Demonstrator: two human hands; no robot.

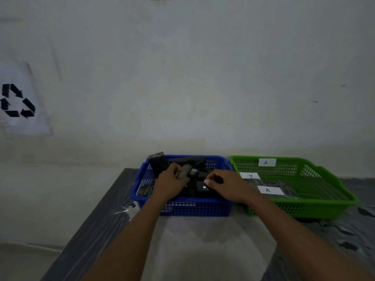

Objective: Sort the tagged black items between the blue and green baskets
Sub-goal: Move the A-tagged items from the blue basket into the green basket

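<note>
Two hands inside blue basket [194, 207], which stands on table [91, 230] just left of green basket [324, 205]. Left hand [169, 184] curled round greyish wrapped item [183, 173] atop pile of black items [199, 191]. Right hand [227, 185] curled, thumb down on pile; actual grip cannot tell. Green basket holds flat bagged black items bearing white "A" tags [269, 190]; another "A" label [267, 162] on its far wall. Recycling sign [18, 100] on wall, left.

perforated plastic blue basket [194, 207] and green basket [304, 209]; glossy table film [97, 226].
</note>
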